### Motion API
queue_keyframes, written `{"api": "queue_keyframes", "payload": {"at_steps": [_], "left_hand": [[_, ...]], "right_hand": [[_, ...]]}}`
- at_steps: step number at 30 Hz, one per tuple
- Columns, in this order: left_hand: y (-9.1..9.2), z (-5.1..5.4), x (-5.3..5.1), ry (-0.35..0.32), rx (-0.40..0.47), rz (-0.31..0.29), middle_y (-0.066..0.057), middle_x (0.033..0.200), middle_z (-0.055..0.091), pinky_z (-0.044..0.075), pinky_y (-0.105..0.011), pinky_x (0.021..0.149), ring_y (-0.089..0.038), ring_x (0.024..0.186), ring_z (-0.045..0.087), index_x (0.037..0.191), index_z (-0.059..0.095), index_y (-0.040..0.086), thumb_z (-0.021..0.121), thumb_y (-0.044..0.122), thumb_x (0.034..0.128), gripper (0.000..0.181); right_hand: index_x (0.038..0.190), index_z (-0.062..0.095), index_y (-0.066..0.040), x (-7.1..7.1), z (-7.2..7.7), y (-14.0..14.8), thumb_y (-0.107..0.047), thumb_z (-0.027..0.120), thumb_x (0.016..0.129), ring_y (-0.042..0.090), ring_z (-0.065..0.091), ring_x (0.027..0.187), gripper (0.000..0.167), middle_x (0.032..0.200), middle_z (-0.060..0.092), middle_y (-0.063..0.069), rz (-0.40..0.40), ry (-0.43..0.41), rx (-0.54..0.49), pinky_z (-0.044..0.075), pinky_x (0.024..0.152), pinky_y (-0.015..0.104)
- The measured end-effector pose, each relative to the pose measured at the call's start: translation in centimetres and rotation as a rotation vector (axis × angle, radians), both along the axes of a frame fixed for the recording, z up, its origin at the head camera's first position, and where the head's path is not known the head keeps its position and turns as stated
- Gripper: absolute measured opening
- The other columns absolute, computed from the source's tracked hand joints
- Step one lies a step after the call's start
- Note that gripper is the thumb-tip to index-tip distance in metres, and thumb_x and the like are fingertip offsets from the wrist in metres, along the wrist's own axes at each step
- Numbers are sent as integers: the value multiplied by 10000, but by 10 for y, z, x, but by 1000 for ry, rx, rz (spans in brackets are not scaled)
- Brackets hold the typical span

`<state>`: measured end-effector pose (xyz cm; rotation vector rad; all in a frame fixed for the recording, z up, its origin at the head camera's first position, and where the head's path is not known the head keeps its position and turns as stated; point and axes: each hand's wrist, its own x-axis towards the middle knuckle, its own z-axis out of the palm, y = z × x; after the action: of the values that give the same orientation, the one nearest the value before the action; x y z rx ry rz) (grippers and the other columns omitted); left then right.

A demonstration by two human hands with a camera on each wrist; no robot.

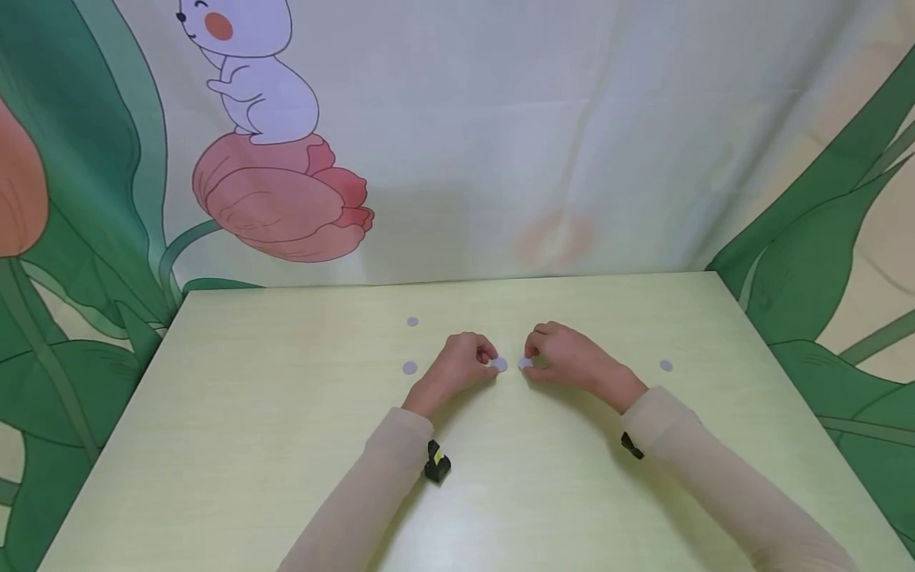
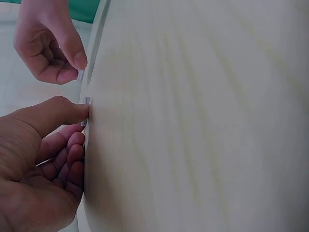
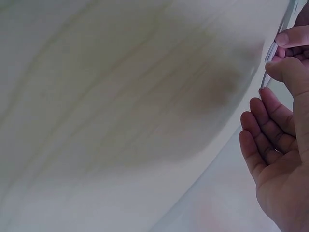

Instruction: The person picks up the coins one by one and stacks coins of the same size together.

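By the left hand [image 1: 461, 361], one pale disc [image 1: 500, 364] is pinched between thumb and fingers; by the right hand [image 1: 574, 360], a second disc [image 1: 525, 363] is pinched just beside it; three further discs [image 1: 410, 368] are left untouched on the table [image 1: 250, 445]

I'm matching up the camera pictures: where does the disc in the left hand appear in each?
Head: the disc is right of centre, below mid-height.
Left wrist: left of centre, about mid-height, edge-on.
Right wrist: upper right, a thin edge.
Shared landmark: the right hand.
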<state>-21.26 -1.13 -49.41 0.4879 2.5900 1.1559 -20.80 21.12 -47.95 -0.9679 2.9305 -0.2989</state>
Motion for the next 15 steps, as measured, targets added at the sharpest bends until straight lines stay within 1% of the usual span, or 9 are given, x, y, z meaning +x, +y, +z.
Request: {"api": "queue_keyframes", "payload": {"at_steps": [5, 10, 15], "left_hand": [[0, 1, 0, 10, -5, -4, -37, 846, 597, 449, -249, 725, -161, 810, 522, 977, 729, 19, 806, 78, 860, 152], [0, 1, 0, 2, -5, -3, -37, 844, 598, 447, -248, 723, -162, 809, 520, 977, 728, 19, 807, 77, 860, 152], [0, 0, 0, 2, -3, -4, -43, 851, 599, 451, -260, 732, -172, 817, 524, 983, 726, 20, 801, 75, 863, 152]], "right_hand": [[972, 703, -64, 0, 0, -2, -270, 753, 899, 186, 590, 886, 224, 939, 628, 10, -15, -19, -7, 530, 841, 361], [975, 703, -56, 0, 1, -4, -273, 754, 905, 189, 595, 890, 233, 939, 626, 17, -21, -35, -3, 531, 853, 361], [969, 707, -59, 1, 0, -4, -274, 757, 914, 170, 588, 859, 228, 924, 620, 10, -36, -61, -6, 530, 833, 349]]}}
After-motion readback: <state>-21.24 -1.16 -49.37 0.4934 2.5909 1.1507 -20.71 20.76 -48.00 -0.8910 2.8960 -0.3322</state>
